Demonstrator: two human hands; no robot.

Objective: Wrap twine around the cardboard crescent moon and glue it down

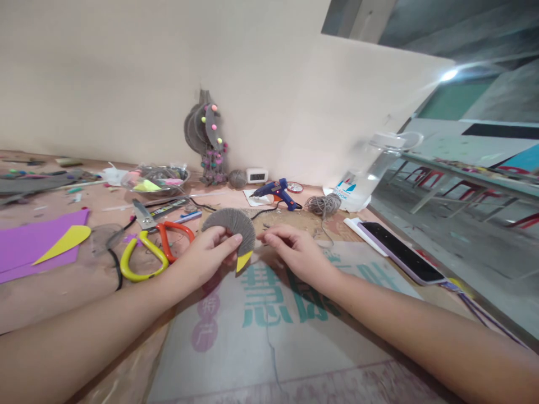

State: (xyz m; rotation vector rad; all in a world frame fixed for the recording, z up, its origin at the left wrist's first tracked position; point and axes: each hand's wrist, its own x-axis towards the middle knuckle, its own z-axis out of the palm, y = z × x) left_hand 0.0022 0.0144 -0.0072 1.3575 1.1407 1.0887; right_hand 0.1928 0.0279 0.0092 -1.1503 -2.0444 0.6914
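Note:
My left hand (219, 247) is closed around a crescent (236, 221) wound with grey yarn. Its lower tip is a bare yellow point (243, 261). Just to the right, my right hand (295, 247) is pinched at the fingertips beside the crescent, on what looks like the thin working end of the yarn. A loose grey yarn strand (272, 350) trails below the hands over a printed plastic sheet (210, 370). Behind the right hand lies a grey yarn bundle (324, 205), one strand running down from it.
Scissors (145, 264) with yellow and red handles lie left of my left hand, near purple sheets (37, 241) and a yellow cutout (65, 244). A blue glue gun (278, 192), a small clock (256, 175), a phone (402, 252) and a clear jug (366, 174) stand or lie around. A grey hanging ornament (206, 132) leans at the wall.

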